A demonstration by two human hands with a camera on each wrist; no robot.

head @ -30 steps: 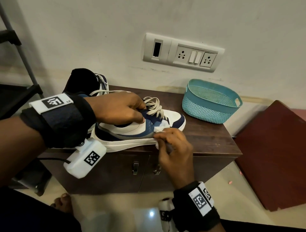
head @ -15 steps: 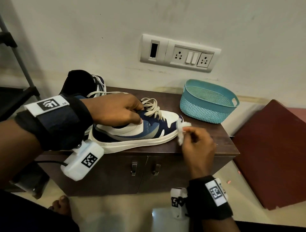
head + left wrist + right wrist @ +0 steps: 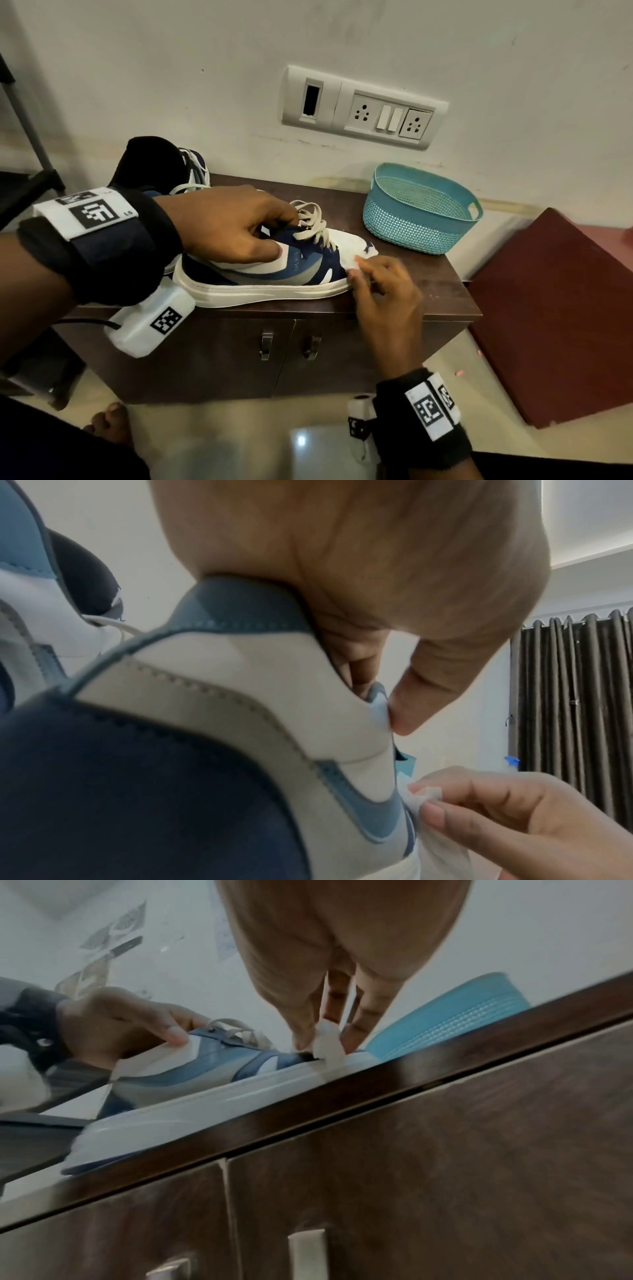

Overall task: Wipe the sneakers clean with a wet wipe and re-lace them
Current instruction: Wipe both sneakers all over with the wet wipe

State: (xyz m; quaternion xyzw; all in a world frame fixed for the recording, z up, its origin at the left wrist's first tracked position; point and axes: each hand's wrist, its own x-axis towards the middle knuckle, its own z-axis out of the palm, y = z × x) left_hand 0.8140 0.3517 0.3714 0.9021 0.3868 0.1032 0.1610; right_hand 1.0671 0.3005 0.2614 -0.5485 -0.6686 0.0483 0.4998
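Progress: wiping is judged under way on the near sneaker (image 3: 274, 274), which is still laced; re-lacing is left, and the second sneaker (image 3: 195, 168) waits behind it.
Left hand (image 3: 236, 226): clamped on the near sneaker's collar.
Right hand (image 3: 380, 291): pinched on the wet wipe (image 3: 354, 262), pressed against the near sneaker's toe side.
Near sneaker: on the surface (image 3: 428, 284), left of the basket (image 3: 421, 212).

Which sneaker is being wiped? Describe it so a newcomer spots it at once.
On the dark wooden cabinet below the wall sockets, left of the teal basket, it is the front sneaker, gripped by the left hand. Unlike the second sneaker behind, the right hand holds a wet wipe against its toe.
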